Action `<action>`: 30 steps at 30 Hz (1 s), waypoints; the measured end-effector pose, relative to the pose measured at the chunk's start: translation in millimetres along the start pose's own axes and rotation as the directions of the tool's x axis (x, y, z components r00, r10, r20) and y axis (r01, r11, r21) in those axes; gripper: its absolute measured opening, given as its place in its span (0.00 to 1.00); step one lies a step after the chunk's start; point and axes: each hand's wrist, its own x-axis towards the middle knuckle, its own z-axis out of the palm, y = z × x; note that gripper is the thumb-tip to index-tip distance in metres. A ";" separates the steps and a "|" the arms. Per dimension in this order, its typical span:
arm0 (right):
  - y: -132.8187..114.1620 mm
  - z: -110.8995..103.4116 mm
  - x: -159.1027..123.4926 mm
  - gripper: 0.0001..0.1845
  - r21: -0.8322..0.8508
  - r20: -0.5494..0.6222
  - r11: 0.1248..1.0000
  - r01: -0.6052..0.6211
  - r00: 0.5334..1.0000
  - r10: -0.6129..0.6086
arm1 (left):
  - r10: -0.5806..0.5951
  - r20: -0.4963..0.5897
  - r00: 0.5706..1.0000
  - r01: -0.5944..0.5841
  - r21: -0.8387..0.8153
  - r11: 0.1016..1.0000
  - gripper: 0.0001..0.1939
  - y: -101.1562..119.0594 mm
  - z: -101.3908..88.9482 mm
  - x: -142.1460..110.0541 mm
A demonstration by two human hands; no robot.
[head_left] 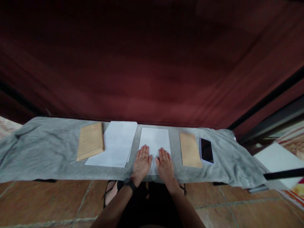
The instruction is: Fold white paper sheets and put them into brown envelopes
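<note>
the left hand (142,160) and the right hand (164,161) are lying palm down, side by side, on a white sheet (155,137). both are stretching their fingers out flat, the thumbs pointing toward each other with a gap between, and neither is gripping anything. the sheet is lying beneath the hands, its far part showing beyond the fingertips and a strip of it showing between the palms. a dark watch (129,183) is circling the left wrist.

to the left of the left hand, a stack of white paper (120,144) is sitting near, and a brown paper stack (91,141) is overlapping its outer side. to the right of the right hand, a single-looking brown paper piece (190,149) is lying near, with a phone (206,150) resting just beyond it, its screen looking dark. a grey cloth (57,148) is covering the tabletop under everything. ahead of the hands, a dark red surface (152,88) is rising.
</note>
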 end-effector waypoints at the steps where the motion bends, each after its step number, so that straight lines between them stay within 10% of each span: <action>1: 5.8 -2.5 -2.3 0.29 -0.038 -0.010 0.999 -0.013 1.000 0.013 | -0.028 -0.020 0.999 0.028 -0.003 1.000 0.31 -2.5 -0.7 -1.8; 11: 34.5 -5.8 -19.1 0.34 -0.102 -0.133 0.975 -0.200 0.974 0.185 | -0.154 -0.188 0.970 0.142 -0.078 0.987 0.31 -14.6 -3.3 -9.3; 22: 20.3 16.7 124.1 0.28 0.061 0.160 0.998 -0.008 0.987 -0.001 | 0.075 0.109 0.991 -0.062 -0.123 0.990 0.29 15.3 7.4 113.4; 30: 46.7 46.8 134.3 0.27 -0.084 0.073 0.996 0.007 0.997 -0.001 | -0.047 0.015 0.999 0.048 -0.060 0.997 0.31 -22.6 27.1 128.4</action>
